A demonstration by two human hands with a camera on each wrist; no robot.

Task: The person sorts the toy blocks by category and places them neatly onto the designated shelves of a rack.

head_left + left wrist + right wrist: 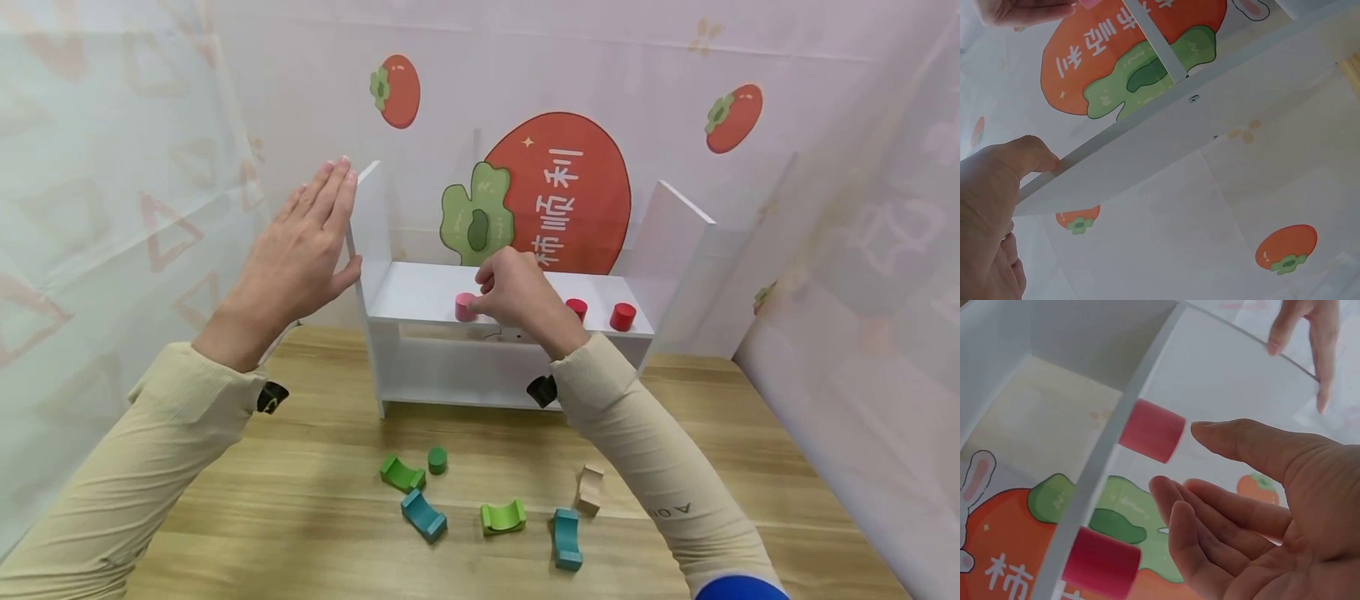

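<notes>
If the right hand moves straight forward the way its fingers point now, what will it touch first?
Most likely the pink cylinder on the white shelf: the right hand has its fingertips just beside it, with a small gap visible in the right wrist view.

Red cylinder (576,308) half hidden behind right hand (517,292).

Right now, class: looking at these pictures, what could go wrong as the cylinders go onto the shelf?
1. The pink cylinder stands at the shelf board's front edge; the right hand could knock it off.
2. The left hand presses flat on the side panel; if it lets go, the unit may shift.
</notes>
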